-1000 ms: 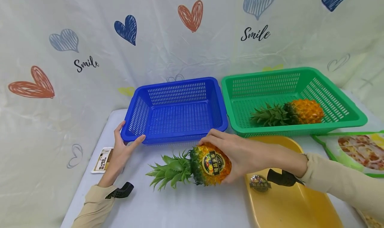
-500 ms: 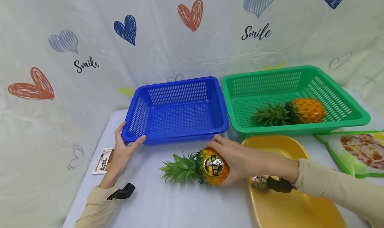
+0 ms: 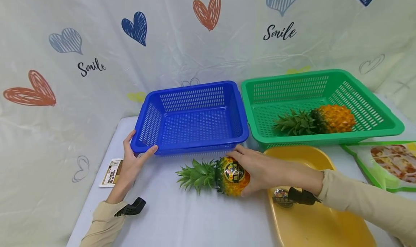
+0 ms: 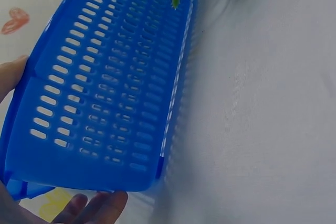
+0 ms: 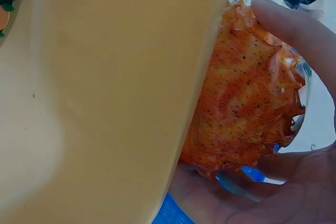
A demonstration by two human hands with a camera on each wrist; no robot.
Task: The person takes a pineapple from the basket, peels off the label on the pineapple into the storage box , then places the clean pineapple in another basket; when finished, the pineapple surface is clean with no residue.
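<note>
Gripping the lower-centre pineapple by its right end, crown leftward, is the right hand; the left hand grasps the blue basket.

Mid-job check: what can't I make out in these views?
Head: the base of the held pineapple, behind the right hand; in the right wrist view, the yellow tray covers part of it.
Head: the tray's near end, cut off at the bottom.
Head: the printed bag, cut off at the right.
Head: the packet's small lettering, too small; the left hand hides the packet's right part.
</note>
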